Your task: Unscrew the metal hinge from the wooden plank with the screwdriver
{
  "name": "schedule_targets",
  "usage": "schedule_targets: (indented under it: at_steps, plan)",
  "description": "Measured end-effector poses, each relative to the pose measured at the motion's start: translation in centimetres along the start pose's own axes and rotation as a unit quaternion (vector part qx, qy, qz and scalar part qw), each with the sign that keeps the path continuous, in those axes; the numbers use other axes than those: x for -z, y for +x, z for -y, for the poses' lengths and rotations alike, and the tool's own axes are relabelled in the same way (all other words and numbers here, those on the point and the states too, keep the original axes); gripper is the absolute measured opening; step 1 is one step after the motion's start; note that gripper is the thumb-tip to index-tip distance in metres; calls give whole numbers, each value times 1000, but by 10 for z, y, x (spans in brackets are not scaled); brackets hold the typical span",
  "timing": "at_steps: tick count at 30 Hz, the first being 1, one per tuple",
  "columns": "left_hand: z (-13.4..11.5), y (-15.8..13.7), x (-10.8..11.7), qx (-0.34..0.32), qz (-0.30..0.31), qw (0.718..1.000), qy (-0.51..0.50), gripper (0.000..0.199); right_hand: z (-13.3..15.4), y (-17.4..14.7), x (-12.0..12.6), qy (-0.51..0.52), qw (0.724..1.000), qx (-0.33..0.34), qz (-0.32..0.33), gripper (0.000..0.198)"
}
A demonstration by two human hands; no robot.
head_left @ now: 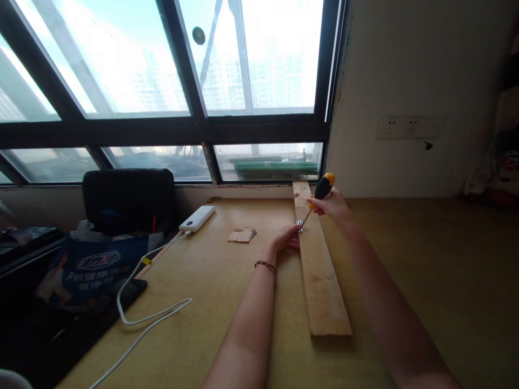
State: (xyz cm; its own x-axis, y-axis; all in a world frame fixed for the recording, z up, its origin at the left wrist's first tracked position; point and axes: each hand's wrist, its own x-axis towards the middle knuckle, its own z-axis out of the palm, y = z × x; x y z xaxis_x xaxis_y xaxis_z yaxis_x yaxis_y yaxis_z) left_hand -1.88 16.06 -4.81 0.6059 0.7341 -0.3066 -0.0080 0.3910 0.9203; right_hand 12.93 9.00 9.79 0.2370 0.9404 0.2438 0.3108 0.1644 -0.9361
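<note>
A long wooden board (320,281) lies lengthwise, its far end by the window sill. At its left edge sits a small shiny metal piece (299,224), perhaps a hinge; its details are too small to make out. My left hand (287,239) is closed at that edge, thumb side against the metal piece, other fingers curled beside and partly hidden by the board. Above the board my right hand (329,206) grips a screwdriver (323,187) with a black and yellow handle. The screwdriver is tilted, its shaft running down to the metal piece.
Left of the board, a small stack of brownish flat pieces (242,234) lies on the wooden table (219,281). Farther left is a white power bank (197,218) with a white cable (158,313). A black chair (128,197) and a blue bag (97,270) stand beyond the table's left edge.
</note>
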Motion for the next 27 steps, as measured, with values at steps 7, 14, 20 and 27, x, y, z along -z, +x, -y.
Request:
schedule_targets:
  at_steps: [7, 14, 20, 27]
  plan:
    - [-1, 0, -1, 4, 4, 1000, -14, 32, 3, -1, 5, 83, 995, -17, 57, 27]
    - [-1, 1, -1, 2, -7, 1000, -30, 27, -6, 1, -14, -53, 990, 45, -120, 36]
    - [1, 4, 0, 5, -7, 1000, -30, 24, -6, 4, 1, -188, 950, 108, -223, 39]
    - [1, 4, 2, 1, 8, 999, -48, 25, -60, 27, 50, -351, 922, 18, -159, 49]
